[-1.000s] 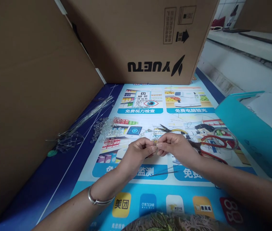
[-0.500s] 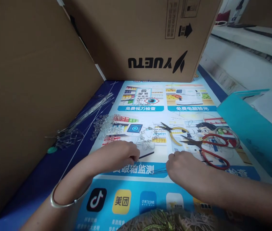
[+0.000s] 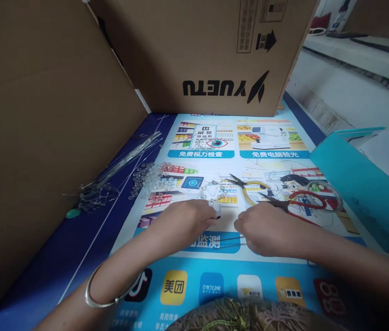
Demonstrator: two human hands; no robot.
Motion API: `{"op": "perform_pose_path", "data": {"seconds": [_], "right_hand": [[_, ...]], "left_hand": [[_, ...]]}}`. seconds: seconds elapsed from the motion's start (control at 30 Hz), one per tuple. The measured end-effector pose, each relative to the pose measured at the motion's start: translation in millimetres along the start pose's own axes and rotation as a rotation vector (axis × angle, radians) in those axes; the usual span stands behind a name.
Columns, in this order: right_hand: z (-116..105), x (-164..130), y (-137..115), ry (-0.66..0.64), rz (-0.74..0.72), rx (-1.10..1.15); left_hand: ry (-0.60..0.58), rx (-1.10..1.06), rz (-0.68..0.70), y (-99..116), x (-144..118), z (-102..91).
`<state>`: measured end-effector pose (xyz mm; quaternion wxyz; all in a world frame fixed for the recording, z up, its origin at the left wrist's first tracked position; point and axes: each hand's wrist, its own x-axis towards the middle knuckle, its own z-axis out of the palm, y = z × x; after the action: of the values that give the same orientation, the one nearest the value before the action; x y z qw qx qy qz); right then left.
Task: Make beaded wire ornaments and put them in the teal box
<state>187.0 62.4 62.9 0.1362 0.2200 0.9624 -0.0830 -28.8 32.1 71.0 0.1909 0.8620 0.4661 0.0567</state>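
My left hand [image 3: 188, 221] rests on the printed mat [image 3: 215, 285] with its fingers pinched on a thin dark wire end [image 3: 218, 217]. My right hand [image 3: 265, 228] lies knuckles up beside it. Its curled fingers close on thin wires [image 3: 228, 239] that lie flat between the two hands. A small beaded wire piece [image 3: 211, 192] sits on the mat just beyond my left fingertips, untouched. Yellow-handled pliers [image 3: 251, 186] and red scissors [image 3: 306, 202] lie just beyond my right hand.
A pile of clear beads [image 3: 149, 179] and a bundle of long wires [image 3: 121, 163] lie at the left. Cardboard boxes [image 3: 208, 50] wall in the back and the left side. A teal box [image 3: 352, 188] stands at the right.
Both hands held the beaded wire piece up together, then set it on the mat. They dropped to the thin wires, and have now drawn slightly forward and closer together.
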Motion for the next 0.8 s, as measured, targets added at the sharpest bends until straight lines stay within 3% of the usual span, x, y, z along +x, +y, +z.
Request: {"op": "perform_pose_path", "data": {"seconds": [0.2, 0.43, 0.8], "right_hand": [[-6.6, 3.9, 1.4, -0.04, 0.008, 0.019], [-11.6, 5.5, 4.1, -0.064, 0.035, 0.122], [-6.4, 9.9, 10.4, 0.024, 0.074, 0.189]], "left_hand": [[-0.114, 0.036, 0.085, 14.4, 5.6, 10.6], [-0.033, 0.225, 0.125, 12.4, 2.3, 21.5], [-0.004, 0.276, 0.062, 10.3, 4.0, 23.7]]}}
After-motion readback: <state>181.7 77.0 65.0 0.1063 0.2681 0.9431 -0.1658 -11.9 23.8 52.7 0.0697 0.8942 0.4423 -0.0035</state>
